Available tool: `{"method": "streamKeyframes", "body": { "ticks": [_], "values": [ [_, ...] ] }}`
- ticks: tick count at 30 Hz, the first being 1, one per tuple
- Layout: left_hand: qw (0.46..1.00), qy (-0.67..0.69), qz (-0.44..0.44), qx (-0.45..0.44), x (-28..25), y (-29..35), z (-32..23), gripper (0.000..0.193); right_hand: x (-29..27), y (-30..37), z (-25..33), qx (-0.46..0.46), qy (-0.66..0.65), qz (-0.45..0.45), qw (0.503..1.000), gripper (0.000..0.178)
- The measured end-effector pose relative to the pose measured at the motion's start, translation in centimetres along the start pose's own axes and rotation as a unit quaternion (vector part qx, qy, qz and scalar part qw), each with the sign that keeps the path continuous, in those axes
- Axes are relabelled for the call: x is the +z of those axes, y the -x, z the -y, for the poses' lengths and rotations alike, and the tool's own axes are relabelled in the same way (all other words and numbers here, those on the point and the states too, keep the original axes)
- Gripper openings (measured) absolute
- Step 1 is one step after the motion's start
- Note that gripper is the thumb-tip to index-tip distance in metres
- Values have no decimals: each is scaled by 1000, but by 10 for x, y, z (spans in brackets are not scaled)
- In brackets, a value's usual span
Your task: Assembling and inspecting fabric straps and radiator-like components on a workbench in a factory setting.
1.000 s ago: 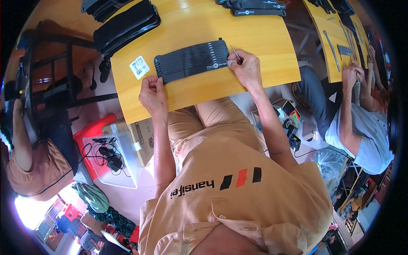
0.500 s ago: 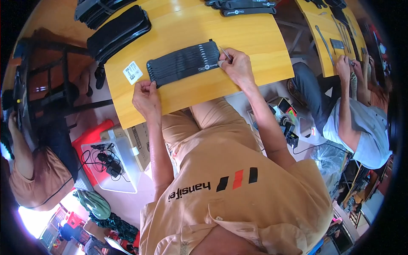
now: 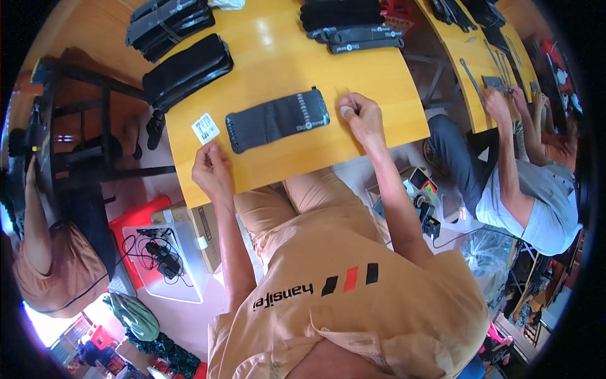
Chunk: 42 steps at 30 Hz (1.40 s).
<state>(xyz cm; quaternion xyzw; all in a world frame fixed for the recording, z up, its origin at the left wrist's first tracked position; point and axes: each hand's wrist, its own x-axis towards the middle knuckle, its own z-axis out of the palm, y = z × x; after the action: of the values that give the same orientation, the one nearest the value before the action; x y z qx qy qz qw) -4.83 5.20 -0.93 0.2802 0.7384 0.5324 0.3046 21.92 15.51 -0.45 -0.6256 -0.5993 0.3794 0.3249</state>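
A flat bundle of black straps (image 3: 274,124), laid side by side with pale print near one end, lies on the yellow table before me. Neither hand touches it. My left hand (image 3: 213,170) is at the table's near left edge, fingers closed together at the lower corner of a white printed label (image 3: 204,129). Whether they grip the label I cannot tell. To the right of the bundle, my right hand (image 3: 365,120) is raised and pinched around a thin metal tool, mostly hidden by the fingers. Something white wraps its thumb.
Stacks of black straps (image 3: 187,71) lie at the table's far left, and more straps (image 3: 356,38) at the far right. A clear bin with cables (image 3: 165,259) stands below left. People work at either side, one at another yellow table (image 3: 470,95).
Both hands have left the bundle. My left hand has moved to the label's corner, and my right has drawn away to the right with the thin tool. The whole view has shifted slightly.
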Motion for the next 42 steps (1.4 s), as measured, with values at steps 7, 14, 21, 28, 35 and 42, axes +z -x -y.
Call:
{"method": "streamKeyframes", "body": {
  "ticks": [7,14,21,28,35,42],
  "values": [
    [815,-437,22,381,50,-4,-23,53,55,-18,56,-225,261,-161,925,21],
    [780,-482,133,377,71,-16,0,61,113,-30,42,-261,365,-119,886,14],
    [789,-469,145,370,70,-17,-1,58,104,-38,36,-268,367,-136,880,17],
    [783,-478,123,378,64,-18,3,61,66,-50,15,-257,377,-174,873,15],
    [821,-492,14,291,22,-16,16,62,23,-45,-15,-233,416,-213,853,18],
    [906,-247,-113,323,5,43,18,25,-13,-23,-31,-204,418,-187,865,14]
  ]
}}
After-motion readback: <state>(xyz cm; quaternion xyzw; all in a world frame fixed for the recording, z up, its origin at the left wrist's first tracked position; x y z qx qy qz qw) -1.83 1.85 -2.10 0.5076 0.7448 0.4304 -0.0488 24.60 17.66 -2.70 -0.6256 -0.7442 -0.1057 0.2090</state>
